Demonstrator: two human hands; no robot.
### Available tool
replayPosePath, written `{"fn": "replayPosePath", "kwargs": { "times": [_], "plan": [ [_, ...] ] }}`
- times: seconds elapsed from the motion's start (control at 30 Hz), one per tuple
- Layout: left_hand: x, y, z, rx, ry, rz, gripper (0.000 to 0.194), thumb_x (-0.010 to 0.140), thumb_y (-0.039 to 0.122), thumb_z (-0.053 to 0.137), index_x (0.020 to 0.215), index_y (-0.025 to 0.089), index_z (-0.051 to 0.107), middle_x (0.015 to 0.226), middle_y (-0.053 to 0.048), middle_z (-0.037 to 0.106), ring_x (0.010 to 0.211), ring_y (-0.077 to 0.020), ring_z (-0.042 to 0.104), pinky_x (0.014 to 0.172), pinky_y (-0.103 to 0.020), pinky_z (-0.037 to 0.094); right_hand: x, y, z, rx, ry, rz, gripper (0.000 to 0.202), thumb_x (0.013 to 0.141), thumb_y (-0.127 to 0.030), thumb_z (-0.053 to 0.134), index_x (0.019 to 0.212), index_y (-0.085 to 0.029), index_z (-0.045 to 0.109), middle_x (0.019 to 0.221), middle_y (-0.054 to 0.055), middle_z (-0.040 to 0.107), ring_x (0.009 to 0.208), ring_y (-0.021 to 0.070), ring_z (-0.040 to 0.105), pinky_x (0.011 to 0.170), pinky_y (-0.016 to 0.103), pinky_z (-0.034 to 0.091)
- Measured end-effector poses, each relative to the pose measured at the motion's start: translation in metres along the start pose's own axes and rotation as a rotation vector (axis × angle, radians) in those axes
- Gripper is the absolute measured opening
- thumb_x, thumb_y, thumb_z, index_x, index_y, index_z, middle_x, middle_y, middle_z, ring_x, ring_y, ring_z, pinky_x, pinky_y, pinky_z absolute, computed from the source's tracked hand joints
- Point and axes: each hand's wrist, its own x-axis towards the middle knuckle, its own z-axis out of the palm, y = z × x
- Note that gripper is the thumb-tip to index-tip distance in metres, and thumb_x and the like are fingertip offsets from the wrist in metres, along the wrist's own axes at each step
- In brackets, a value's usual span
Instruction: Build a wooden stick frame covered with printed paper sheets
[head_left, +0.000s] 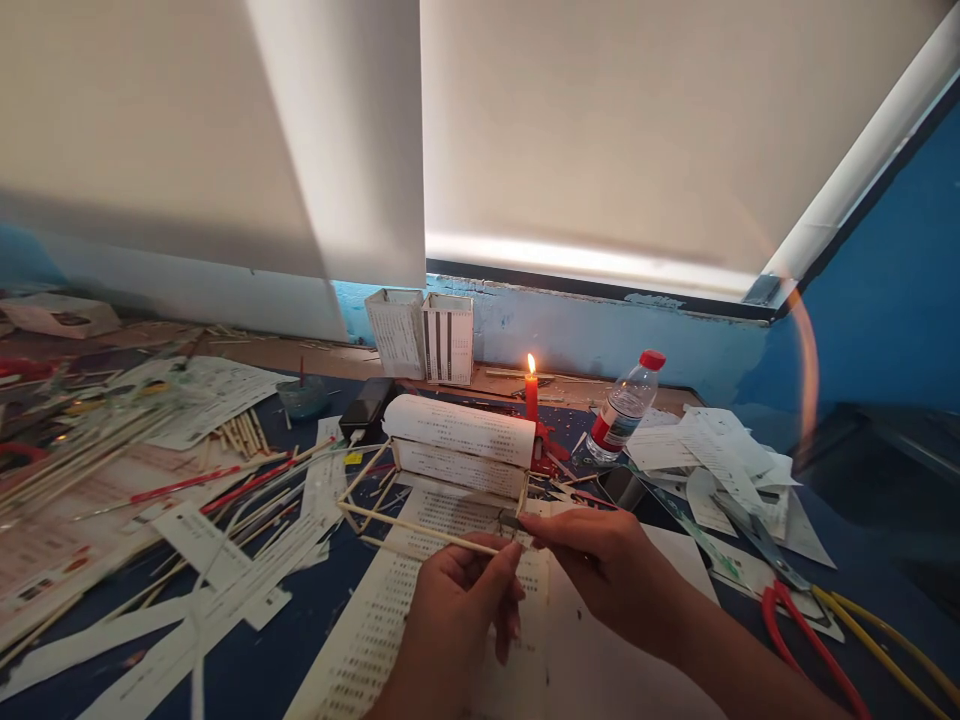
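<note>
A box-shaped frame of thin wooden sticks [420,526] lies over a printed booklet [375,610], with printed paper [457,432] along its far side, curled at the top. My left hand [469,595] pinches the near stick of the frame at its right end. Close beside it, my right hand [600,560] has its fingers closed at the frame's right corner, on a small dark object too small to name. The two hands' fingertips almost meet. Behind the frame, a lit red candle [531,396] stands upright in red wax.
A plastic bottle [622,410] stands right of the candle. Scissors [780,570] with red handles and a yellow-handled tool [885,640] lie at right, near paper scraps [705,450]. Loose sticks and paper strips [202,545] cover the left. Two paper-covered holders [448,340] stand at the wall.
</note>
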Motion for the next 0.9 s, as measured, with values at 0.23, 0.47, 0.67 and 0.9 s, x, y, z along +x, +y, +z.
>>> {"fn": "replayPosePath", "kwargs": {
  "times": [0.23,0.47,0.67,0.9],
  "plan": [
    [0.004,-0.01,-0.003,-0.124,0.014,-0.037,0.039,0.063,0.045,0.087,0.073,0.017,0.062,0.048,0.004,0.059,0.034,-0.0068,0.045,0.033,-0.017,0.034,0.012,0.032,0.007,0.109,0.241,0.043,0.034,0.099,-0.022,0.055,0.129,-0.028,0.069,0.106,0.004,0.078,0.096,0.0202,0.074,0.088,0.034,0.059],
    [0.003,-0.007,-0.003,-0.127,0.008,-0.035,0.039,0.064,0.046,0.087,0.073,0.016,0.063,0.048,0.004,0.059,0.033,-0.0071,0.045,0.032,-0.017,0.033,0.007,0.03,0.022,0.154,0.202,-0.062,0.033,0.098,-0.019,0.056,0.126,-0.028,0.07,0.1,0.003,0.08,0.088,0.0176,0.076,0.081,0.029,0.06],
    [0.002,-0.007,-0.003,-0.107,-0.001,-0.028,0.04,0.065,0.049,0.086,0.071,0.017,0.063,0.046,0.004,0.057,0.034,-0.0077,0.044,0.031,-0.018,0.033,0.006,0.029,0.019,0.181,0.21,-0.077,0.032,0.098,-0.019,0.056,0.125,-0.026,0.071,0.099,0.005,0.08,0.088,0.0183,0.076,0.082,0.031,0.06],
    [0.002,-0.003,-0.002,-0.191,-0.012,-0.033,0.038,0.063,0.044,0.088,0.071,0.017,0.063,0.047,0.005,0.058,0.033,-0.006,0.043,0.033,-0.017,0.032,0.012,0.033,0.019,0.225,0.28,-0.039,0.031,0.098,-0.024,0.058,0.126,-0.025,0.071,0.101,0.007,0.079,0.087,0.0197,0.075,0.084,0.035,0.061]
  ]
}}
